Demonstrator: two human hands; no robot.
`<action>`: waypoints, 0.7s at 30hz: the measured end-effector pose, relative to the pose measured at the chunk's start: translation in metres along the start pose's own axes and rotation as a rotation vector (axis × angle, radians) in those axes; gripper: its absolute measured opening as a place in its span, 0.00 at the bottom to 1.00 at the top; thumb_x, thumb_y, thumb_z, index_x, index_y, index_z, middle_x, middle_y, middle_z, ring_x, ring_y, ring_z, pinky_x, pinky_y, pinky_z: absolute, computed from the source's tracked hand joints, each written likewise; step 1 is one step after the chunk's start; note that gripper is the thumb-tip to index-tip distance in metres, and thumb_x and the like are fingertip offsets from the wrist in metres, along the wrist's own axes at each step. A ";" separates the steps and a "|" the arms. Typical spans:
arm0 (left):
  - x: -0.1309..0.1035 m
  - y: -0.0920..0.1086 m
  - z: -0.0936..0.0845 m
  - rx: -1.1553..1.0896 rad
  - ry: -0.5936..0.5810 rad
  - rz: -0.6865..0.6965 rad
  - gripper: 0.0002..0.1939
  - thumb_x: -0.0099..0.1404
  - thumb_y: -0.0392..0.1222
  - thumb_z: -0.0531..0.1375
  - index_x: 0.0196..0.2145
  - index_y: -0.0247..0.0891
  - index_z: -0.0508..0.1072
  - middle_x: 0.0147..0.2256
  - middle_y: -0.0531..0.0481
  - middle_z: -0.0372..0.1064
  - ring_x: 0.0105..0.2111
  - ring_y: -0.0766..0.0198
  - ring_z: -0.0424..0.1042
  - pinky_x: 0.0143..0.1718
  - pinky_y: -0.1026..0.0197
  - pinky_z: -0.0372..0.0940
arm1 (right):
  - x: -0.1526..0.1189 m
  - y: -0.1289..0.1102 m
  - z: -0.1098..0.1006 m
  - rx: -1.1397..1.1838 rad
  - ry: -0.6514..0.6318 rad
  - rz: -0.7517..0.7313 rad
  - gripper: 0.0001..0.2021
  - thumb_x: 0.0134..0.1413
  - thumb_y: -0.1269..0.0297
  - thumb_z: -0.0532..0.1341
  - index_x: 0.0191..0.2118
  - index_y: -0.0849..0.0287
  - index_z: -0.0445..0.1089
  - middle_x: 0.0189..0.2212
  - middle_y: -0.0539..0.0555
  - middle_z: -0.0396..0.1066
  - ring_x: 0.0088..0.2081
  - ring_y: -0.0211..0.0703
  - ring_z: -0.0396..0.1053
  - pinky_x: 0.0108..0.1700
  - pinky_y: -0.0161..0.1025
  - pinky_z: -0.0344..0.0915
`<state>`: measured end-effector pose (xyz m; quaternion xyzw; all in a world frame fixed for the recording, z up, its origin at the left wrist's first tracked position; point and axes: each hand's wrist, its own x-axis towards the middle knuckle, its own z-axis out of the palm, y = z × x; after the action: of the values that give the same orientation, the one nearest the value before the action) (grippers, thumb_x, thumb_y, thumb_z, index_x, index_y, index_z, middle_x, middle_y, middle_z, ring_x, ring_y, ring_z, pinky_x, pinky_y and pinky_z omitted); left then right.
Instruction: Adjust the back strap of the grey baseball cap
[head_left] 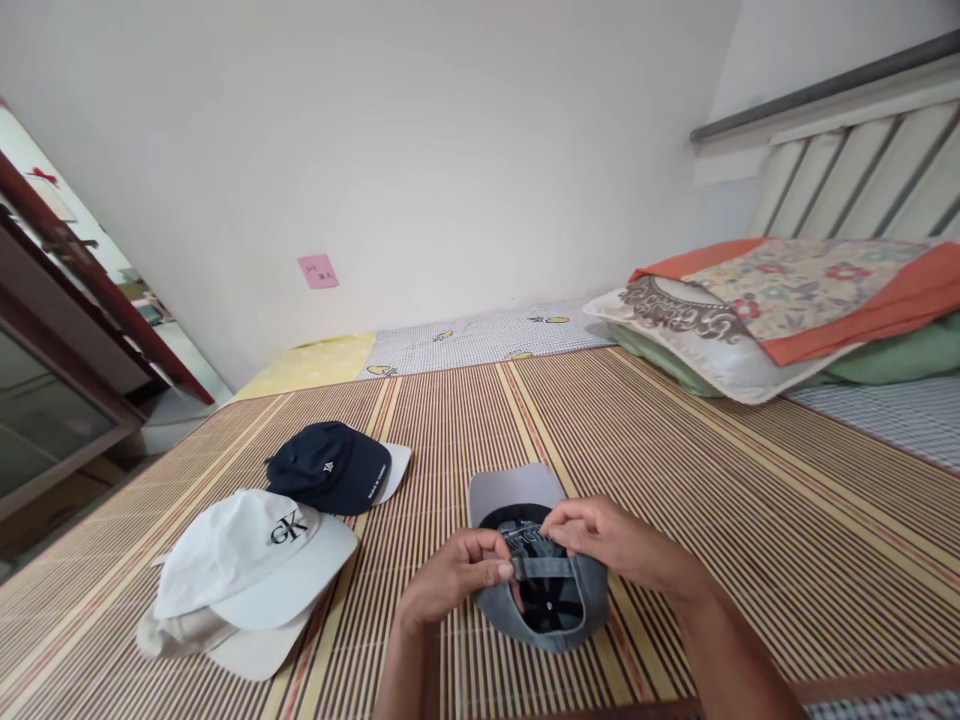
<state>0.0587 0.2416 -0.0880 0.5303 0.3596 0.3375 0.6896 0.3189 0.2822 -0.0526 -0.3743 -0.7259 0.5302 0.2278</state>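
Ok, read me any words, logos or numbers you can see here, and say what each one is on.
"CK": black letters on the front of the white cap.
Navy cap: a small white logo on the front and white print along the side, both too small to read.
Pink note on the wall: faint marks, unreadable.
Grey cap in both hands: no readable text.

a bed's striped bamboo mat (712, 500) carries a grey cap (540, 590), navy cap (330, 467), white caps (240, 560) and pillows (750, 330).
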 end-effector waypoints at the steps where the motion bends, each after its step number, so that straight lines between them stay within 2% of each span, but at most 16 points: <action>1: 0.000 0.000 0.000 0.001 0.007 0.001 0.19 0.59 0.55 0.72 0.30 0.37 0.73 0.26 0.50 0.79 0.21 0.70 0.68 0.24 0.67 0.58 | 0.000 -0.001 0.000 0.005 0.000 0.010 0.17 0.65 0.50 0.62 0.39 0.60 0.76 0.26 0.49 0.70 0.29 0.39 0.66 0.33 0.36 0.59; 7: 0.003 0.001 0.002 0.008 -0.047 0.042 0.18 0.62 0.54 0.70 0.31 0.36 0.76 0.23 0.50 0.78 0.23 0.67 0.74 0.31 0.65 0.65 | 0.000 0.002 0.002 0.041 -0.028 0.034 0.16 0.65 0.51 0.61 0.43 0.61 0.75 0.21 0.47 0.70 0.24 0.39 0.66 0.29 0.36 0.63; 13: 0.004 0.002 0.006 0.027 -0.045 0.050 0.17 0.64 0.54 0.68 0.33 0.36 0.76 0.29 0.45 0.81 0.30 0.62 0.78 0.37 0.62 0.69 | 0.002 0.001 0.011 -0.006 -0.099 0.029 0.09 0.59 0.59 0.65 0.40 0.59 0.77 0.33 0.55 0.81 0.37 0.47 0.77 0.40 0.40 0.68; 15: 0.005 0.003 0.006 0.060 -0.013 0.058 0.17 0.65 0.55 0.68 0.33 0.36 0.75 0.30 0.44 0.81 0.31 0.62 0.78 0.38 0.60 0.69 | 0.006 0.001 0.012 -0.038 -0.040 0.013 0.10 0.59 0.57 0.65 0.41 0.58 0.77 0.35 0.55 0.82 0.40 0.49 0.78 0.42 0.41 0.69; 17: 0.007 0.003 0.004 0.138 0.124 0.098 0.18 0.64 0.56 0.66 0.33 0.37 0.74 0.30 0.45 0.80 0.30 0.62 0.75 0.38 0.60 0.68 | 0.010 0.003 0.010 -0.099 0.137 -0.008 0.11 0.60 0.56 0.63 0.44 0.56 0.76 0.39 0.55 0.82 0.43 0.48 0.78 0.45 0.41 0.70; 19: 0.011 0.002 -0.001 0.271 0.369 0.148 0.17 0.65 0.57 0.62 0.32 0.39 0.72 0.30 0.48 0.77 0.30 0.62 0.72 0.37 0.59 0.66 | 0.012 0.009 0.004 -0.206 0.350 0.007 0.11 0.61 0.57 0.61 0.45 0.55 0.74 0.40 0.55 0.81 0.44 0.48 0.78 0.46 0.41 0.70; 21: 0.014 -0.001 -0.009 0.396 0.594 0.166 0.17 0.65 0.58 0.59 0.30 0.41 0.68 0.28 0.51 0.72 0.30 0.62 0.69 0.37 0.59 0.64 | 0.012 0.017 -0.002 -0.319 0.466 0.069 0.10 0.61 0.58 0.60 0.43 0.56 0.73 0.37 0.56 0.79 0.40 0.48 0.77 0.43 0.42 0.68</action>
<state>0.0582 0.2573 -0.0926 0.5598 0.5583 0.4552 0.4095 0.3181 0.2960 -0.0686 -0.5416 -0.7150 0.3164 0.3087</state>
